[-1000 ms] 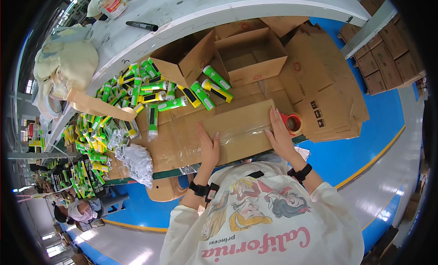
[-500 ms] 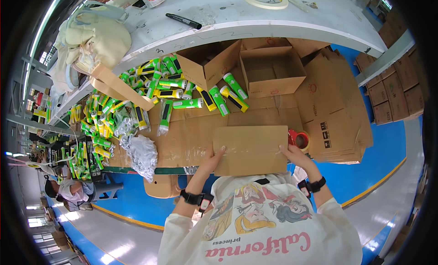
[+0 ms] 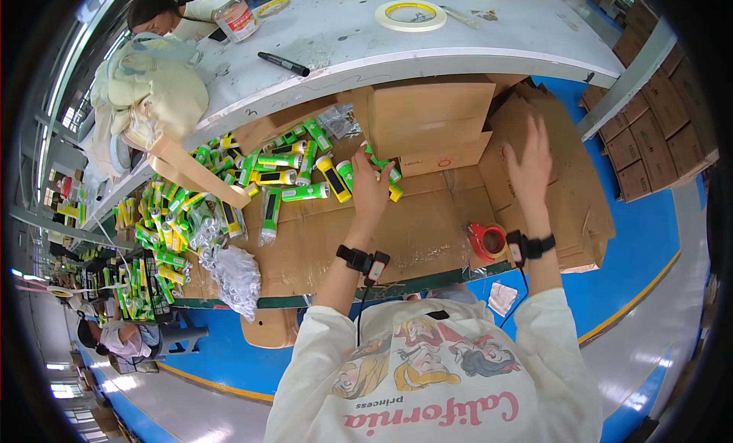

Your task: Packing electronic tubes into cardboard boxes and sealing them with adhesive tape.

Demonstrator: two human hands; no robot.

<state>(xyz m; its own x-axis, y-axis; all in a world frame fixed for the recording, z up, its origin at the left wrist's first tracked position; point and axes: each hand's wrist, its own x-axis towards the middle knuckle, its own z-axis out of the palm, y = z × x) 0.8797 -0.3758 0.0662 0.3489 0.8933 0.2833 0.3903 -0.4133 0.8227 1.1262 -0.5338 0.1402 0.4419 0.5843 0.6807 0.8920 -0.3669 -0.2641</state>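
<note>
Both hands have left the flat cardboard sheet: left hand [image 3: 372,190] now presses the cardboard box [image 3: 429,116] on the worktop [image 3: 321,54], right hand [image 3: 528,162] spread, empty. Steady both sides evenly.

Packing floor of a factory or warehouse. Evidence: long white workbench [image 3: 473,50] with tape roll [image 3: 411,14] and black marker [image 3: 283,63] well beyond the fingertips; flattened cardboard cartons [image 3: 565,176] under and just past the right fingers [image 3: 534,141]; heaps of identical green-and-yellow packaged items [image 3: 294,168] spread out to the left of the left fingers [image 3: 365,172]. Blue painted floor [image 3: 641,237] with yellow line, stacked cartons [image 3: 657,138] far right, other seated workers at benches, red tape dispenser [image 3: 489,241] near the wrists.
</note>
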